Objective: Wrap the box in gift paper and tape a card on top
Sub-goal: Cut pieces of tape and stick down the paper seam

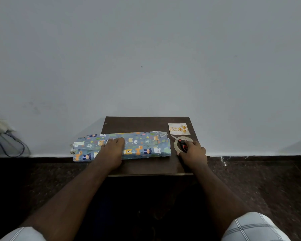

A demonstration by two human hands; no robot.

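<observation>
Flat, left hand (111, 150) presses crinkled gift paper (142, 145) (cartoon print); right hand (192, 150) grips tape ring (176, 146).

Left hand (112, 150) flat on gift-wrapped box (146, 145), right hand (193, 151) on tape roll (176, 145) and scissors (182, 144), birthday card (179, 129) behind

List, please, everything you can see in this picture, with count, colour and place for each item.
wrapped box: one, blue animal-print paper, across the table, left end overhanging
card: one, cream with gold balloons, table's far right corner
tape roll: one, beige, right of the box
scissors: one, red and black handles, lying on the tape roll
table: one, dark brown, against the wall
cable: one, dark, far left on the wall
left hand: flat on the box
right hand: on the scissors and tape, grip unclear
</observation>
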